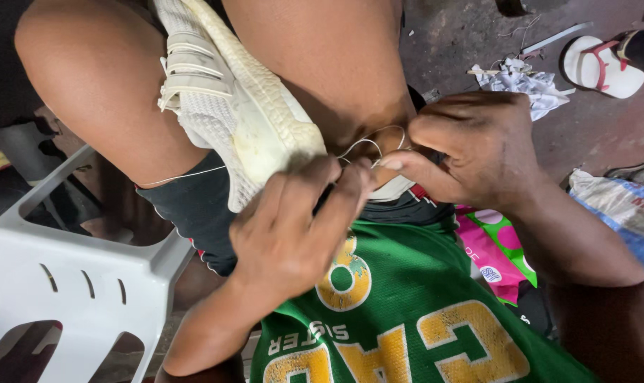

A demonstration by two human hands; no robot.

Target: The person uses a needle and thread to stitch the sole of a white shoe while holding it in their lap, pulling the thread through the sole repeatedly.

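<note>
The right hand (471,152) pinches thin pale thread (368,145) between thumb and forefinger; any needle is too small to make out. The left hand (293,227) closes its fingers on the heel of a cream knit sneaker (244,106) with a ribbed rubbery sole, wedged between the knees, its toe cut off at the top edge.

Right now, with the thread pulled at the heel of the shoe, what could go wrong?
1. The right hand pinches the thin white thread close to the left hand; any needle is hidden, so a fingertip might get pricked.
2. The thread loops loosely and might tangle or knot.
3. The white sneaker is only wedged between the knees and gripped at one end, so it might slip under a hard pull.
</note>
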